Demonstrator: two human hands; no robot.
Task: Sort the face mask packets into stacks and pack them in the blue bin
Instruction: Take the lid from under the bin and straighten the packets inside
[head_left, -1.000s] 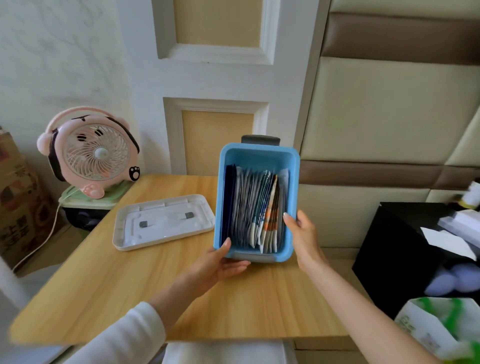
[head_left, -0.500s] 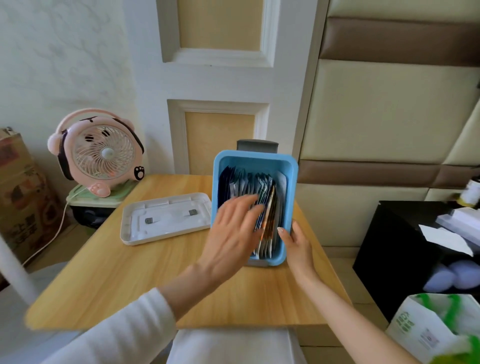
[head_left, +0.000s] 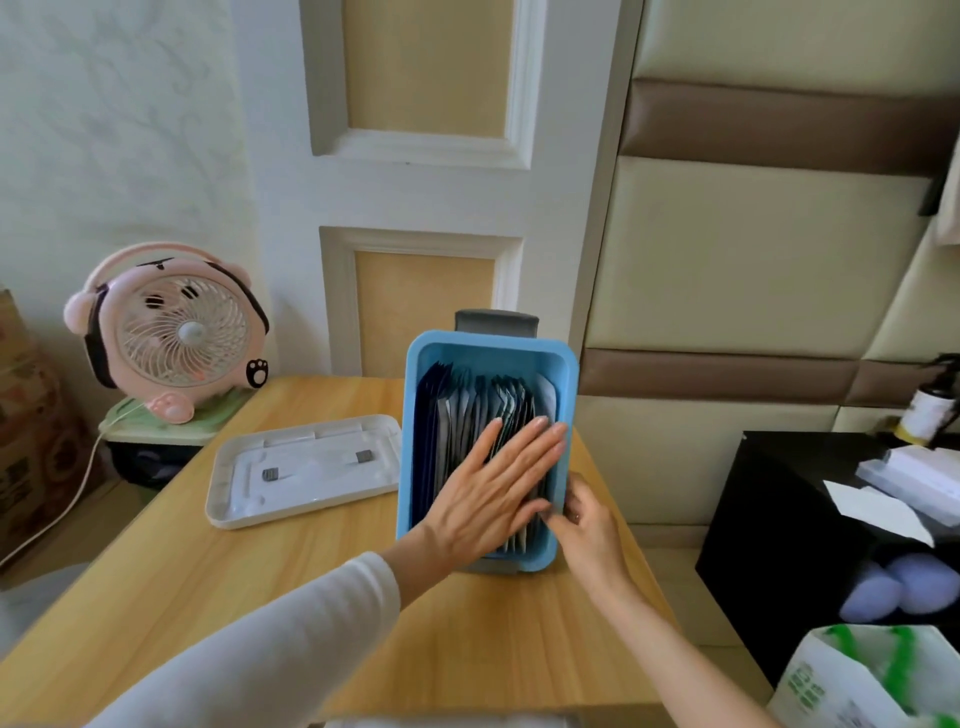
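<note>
Light wooden table (head_left: 260, 597) carries blue rectangular plastic bin (head_left: 411, 415). Pink round desk fan (head_left: 176, 332) far left of bin, off table. White rectangular plastic tray (head_left: 306, 467) just left of bin, lying flat. Foil face mask packets (head_left: 467, 410) stand on edge inside bin (dark ones against its left wall). Left hand (head_left: 493, 499) flat, fingers straight, pressing packet tops. Right hand (head_left: 587, 525) at bin's near right corner, fingers curled over rim, gripping it.

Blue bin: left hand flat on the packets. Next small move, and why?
Probably press the left hand down to level the face mask packets: they stand on edge with ragged tops, and the right hand grips the blue bin at its near right corner, steadying it.
</note>
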